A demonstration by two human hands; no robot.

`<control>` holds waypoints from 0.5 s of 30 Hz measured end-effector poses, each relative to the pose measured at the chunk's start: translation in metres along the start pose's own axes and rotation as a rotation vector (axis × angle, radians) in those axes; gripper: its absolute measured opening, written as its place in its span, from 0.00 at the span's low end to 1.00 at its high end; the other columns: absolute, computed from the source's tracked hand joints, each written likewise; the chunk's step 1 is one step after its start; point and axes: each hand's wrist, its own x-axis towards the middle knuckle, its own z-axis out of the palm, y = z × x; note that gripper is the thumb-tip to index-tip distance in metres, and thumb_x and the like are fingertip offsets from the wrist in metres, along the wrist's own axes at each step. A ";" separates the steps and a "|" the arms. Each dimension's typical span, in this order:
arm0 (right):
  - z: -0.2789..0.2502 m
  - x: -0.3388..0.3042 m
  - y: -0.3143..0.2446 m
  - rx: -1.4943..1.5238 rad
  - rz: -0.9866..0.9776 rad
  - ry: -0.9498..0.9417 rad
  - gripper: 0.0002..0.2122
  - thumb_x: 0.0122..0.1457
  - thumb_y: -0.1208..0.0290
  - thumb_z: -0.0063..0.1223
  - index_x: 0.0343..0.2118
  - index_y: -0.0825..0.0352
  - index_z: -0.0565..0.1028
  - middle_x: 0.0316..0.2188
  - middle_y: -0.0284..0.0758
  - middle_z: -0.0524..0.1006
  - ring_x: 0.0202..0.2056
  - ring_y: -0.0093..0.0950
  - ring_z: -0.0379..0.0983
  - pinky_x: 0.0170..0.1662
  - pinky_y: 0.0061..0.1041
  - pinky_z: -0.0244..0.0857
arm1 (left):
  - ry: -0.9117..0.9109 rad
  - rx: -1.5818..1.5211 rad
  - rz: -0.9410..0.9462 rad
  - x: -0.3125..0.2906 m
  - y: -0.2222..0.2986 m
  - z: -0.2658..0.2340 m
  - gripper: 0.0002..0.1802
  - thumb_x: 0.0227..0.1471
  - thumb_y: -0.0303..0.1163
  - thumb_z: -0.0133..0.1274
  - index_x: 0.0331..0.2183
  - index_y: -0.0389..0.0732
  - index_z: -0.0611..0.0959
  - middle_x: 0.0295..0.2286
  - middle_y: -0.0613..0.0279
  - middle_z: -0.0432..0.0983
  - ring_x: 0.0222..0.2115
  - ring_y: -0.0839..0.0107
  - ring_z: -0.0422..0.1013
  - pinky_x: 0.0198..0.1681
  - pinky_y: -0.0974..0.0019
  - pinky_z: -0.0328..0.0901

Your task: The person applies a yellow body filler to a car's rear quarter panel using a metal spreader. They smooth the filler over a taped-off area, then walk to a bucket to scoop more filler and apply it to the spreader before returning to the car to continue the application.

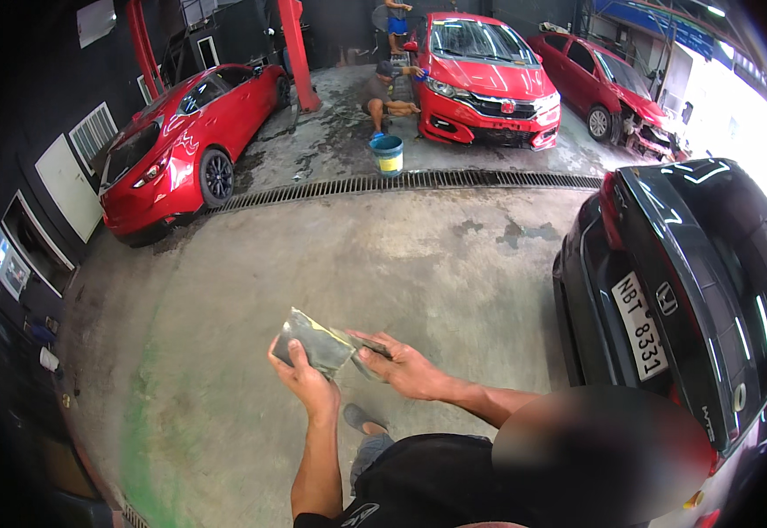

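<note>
My left hand [311,380] holds a flat, dark grey mixing board [317,343] in front of me, the thumb lying on its face. Yellow-green putty [334,333] runs along the board's far right edge, and pale residue shows at its corners. My right hand [408,368] is closed around a dark-handled putty knife [373,349]. Its blade meets the right side of the board, by the putty. Part of the blade is hidden behind my fingers and the board.
A dark car [608,290] stands close on my right. Across a drain grate [506,179] are red cars [489,84], one with its front bumper off. A bucket [388,160] sits near a crouching person [385,95]; another person stands behind. Another red car [181,158] is at left.
</note>
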 end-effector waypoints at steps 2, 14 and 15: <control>-0.006 0.035 0.011 0.008 0.121 0.028 0.21 0.74 0.62 0.44 0.67 0.57 0.66 0.48 0.36 0.69 0.49 0.28 0.67 0.56 0.30 0.63 | 0.038 -0.081 -0.064 0.037 0.003 0.000 0.17 0.66 0.31 0.46 0.54 0.37 0.69 0.47 0.52 0.72 0.46 0.63 0.72 0.49 0.59 0.71; -0.001 0.241 -0.003 0.194 0.262 0.179 0.26 0.65 0.56 0.61 0.52 0.77 0.73 0.33 0.34 0.80 0.32 0.24 0.76 0.39 0.28 0.73 | 0.064 -0.058 -0.227 0.279 -0.047 -0.035 0.21 0.64 0.34 0.52 0.55 0.37 0.71 0.49 0.53 0.74 0.47 0.61 0.74 0.50 0.55 0.72; -0.009 0.264 -0.007 0.298 0.238 0.249 0.25 0.64 0.55 0.61 0.50 0.76 0.74 0.32 0.34 0.79 0.31 0.24 0.75 0.38 0.28 0.73 | -0.009 -0.042 -0.269 0.292 -0.043 -0.034 0.22 0.64 0.35 0.52 0.55 0.37 0.72 0.48 0.53 0.75 0.47 0.61 0.75 0.50 0.55 0.72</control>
